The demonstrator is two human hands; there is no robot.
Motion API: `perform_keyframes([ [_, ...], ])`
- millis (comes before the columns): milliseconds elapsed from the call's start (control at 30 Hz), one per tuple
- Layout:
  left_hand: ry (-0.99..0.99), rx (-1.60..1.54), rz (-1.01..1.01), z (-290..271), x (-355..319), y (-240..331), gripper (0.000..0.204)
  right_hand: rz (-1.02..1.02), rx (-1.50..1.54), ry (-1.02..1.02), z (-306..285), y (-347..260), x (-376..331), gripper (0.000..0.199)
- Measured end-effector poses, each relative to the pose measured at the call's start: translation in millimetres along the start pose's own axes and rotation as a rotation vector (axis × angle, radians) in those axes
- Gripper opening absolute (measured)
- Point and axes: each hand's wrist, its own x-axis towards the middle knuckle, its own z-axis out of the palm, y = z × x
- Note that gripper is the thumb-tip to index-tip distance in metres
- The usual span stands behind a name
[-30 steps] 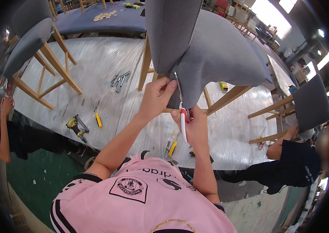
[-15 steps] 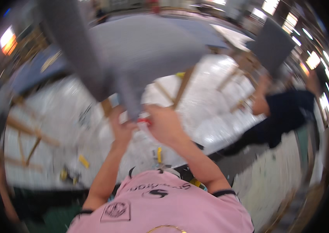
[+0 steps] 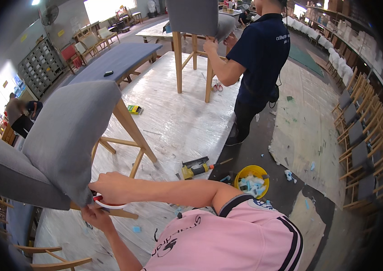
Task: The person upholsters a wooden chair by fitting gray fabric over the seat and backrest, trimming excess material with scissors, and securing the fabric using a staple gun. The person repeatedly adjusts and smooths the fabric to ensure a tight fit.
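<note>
A grey upholstered chair (image 3: 60,140) with light wooden legs stands on a worktable wrapped in clear film (image 3: 178,122), at the left of the view. Both my hands are at the lower corner of its backrest cover. My right hand (image 3: 110,187) reaches across from the right and is closed around scissors with a red and white handle (image 3: 103,204), pressed against the fabric edge. Just below them, my left hand (image 3: 94,217) pinches the grey fabric by a wooden leg. The scissor blades are hidden.
A yellow nail gun (image 3: 195,169) lies at the table edge, above a yellow bucket of scraps (image 3: 251,180) on the floor. A co-worker in a dark shirt (image 3: 257,54) handles another chair (image 3: 196,18) at the far end. Finished chairs (image 3: 358,135) line the right side.
The view has swung around, so the chair now sits at the left instead of overhead. Both hands stay together at the fabric edge, the right still holding the scissors.
</note>
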Motion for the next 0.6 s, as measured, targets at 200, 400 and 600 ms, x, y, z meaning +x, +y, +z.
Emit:
perform_keyframes([
  [200, 0.070, 0.000, -0.119, -6, -29, -32, 0.031, -0.039, 0.214, 0.071, 42, 26, 0, 0.027],
  [400, -0.433, 0.145, -0.358, -14, -61, -10, 0.028, -0.042, 0.402, 0.047, 72, 81, -41, 0.029],
  [600, -0.724, -0.123, -0.605, 22, -143, 2, 0.026, 0.354, 0.537, -0.098, 109, 128, -128, 0.030],
])
